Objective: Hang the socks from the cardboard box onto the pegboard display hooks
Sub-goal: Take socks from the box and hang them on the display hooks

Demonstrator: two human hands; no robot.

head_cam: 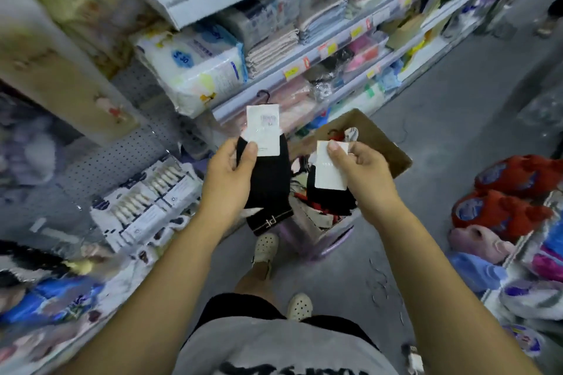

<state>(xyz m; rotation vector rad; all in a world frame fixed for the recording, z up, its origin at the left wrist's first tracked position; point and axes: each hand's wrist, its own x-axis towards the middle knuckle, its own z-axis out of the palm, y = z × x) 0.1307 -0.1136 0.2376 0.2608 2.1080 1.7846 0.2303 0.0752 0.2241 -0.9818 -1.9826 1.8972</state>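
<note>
Left hand (231, 167): forearm stretched forward, thumb pinching black sock pair (271, 186) by its white card, hook uppermost.
Right hand (356, 170): level alongside, thumb and curled fingers pinching second black sock pair (323, 196) by its card.
Cardboard box (387, 146): just beyond right hand, flap open.
Pegboard (122, 158): left of left hand, apart.

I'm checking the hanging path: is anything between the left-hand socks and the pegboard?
Nothing visible does. The left hand holds the socks in open air right of the pegboard. Hung packs cover its lower part, and bare holes show above them. The view is blurred there.
</note>
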